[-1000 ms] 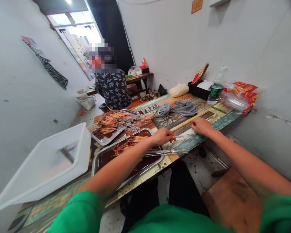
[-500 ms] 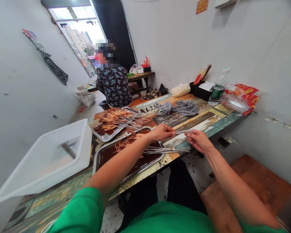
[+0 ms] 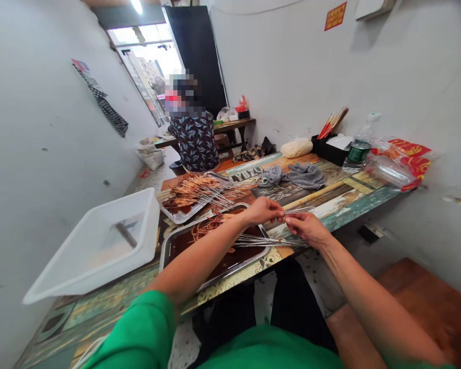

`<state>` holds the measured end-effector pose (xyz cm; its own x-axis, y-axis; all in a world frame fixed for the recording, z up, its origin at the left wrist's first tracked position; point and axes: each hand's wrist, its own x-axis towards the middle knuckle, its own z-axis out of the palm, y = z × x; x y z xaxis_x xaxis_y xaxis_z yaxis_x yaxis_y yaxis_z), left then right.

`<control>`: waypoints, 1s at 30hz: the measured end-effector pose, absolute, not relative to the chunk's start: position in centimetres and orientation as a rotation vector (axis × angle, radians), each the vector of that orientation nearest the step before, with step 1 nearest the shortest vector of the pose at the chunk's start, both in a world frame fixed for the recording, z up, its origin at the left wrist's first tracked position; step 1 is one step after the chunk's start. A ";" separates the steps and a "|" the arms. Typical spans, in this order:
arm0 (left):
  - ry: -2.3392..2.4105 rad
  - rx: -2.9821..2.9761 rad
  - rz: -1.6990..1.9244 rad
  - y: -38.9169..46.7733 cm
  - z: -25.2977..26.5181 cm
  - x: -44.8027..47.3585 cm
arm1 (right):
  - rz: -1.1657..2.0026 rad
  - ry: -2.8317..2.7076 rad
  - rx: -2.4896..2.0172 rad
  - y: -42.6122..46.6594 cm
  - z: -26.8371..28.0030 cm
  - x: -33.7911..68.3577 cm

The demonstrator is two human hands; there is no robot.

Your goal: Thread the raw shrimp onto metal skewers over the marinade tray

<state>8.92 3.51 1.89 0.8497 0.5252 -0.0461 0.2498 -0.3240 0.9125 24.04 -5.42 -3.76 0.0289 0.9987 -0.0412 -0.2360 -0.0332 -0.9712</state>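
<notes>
Left hand (image 3: 267,211) pinches thin silver metal skewers (image 3: 300,210) over the plank-patterned worktop (image 3: 363,204), beyond the near rectangular silver metal tray (image 3: 165,253). Right hand (image 3: 310,229) narrowed, fingertips beside left's; cannot tell its grip. Risk: slackened pinch could let skewers slip or fan. Counts: 2 hands, 2 trays, 2 crumpled grey cloths (image 3: 307,176), 1 white plastic tub (image 3: 148,230); skewers uncountable.

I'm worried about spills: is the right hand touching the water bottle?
Apart. The head view shows the water bottle standing farther back, with a stretch of tabletop plainly visible between it and the right hand.
</notes>
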 end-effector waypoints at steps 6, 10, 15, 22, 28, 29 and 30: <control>0.616 1.838 0.229 3.8 1.5 8.9 | 1.261 -0.987 -1.043 -5.0 -3.7 24.0; 0.573 1.896 0.255 4.0 1.4 9.1 | 1.262 -0.973 -1.047 -4.7 -3.8 24.0; 0.589 2.122 0.248 3.7 1.8 9.1 | 1.328 -0.921 -1.026 -4.9 -3.3 24.3; 0.684 2.173 0.365 4.0 1.6 9.2 | 1.384 -0.869 -0.947 -5.3 -3.3 24.9; 0.618 1.979 0.256 4.0 1.4 9.1 | 1.388 -0.898 -0.986 -4.6 -3.8 24.3; 0.604 1.984 0.257 4.0 1.4 9.1 | 1.387 -0.895 -0.990 -4.5 -3.8 24.2; 0.594 1.991 0.272 4.0 1.4 9.1 | 1.383 -0.888 -0.996 -4.4 -3.8 24.1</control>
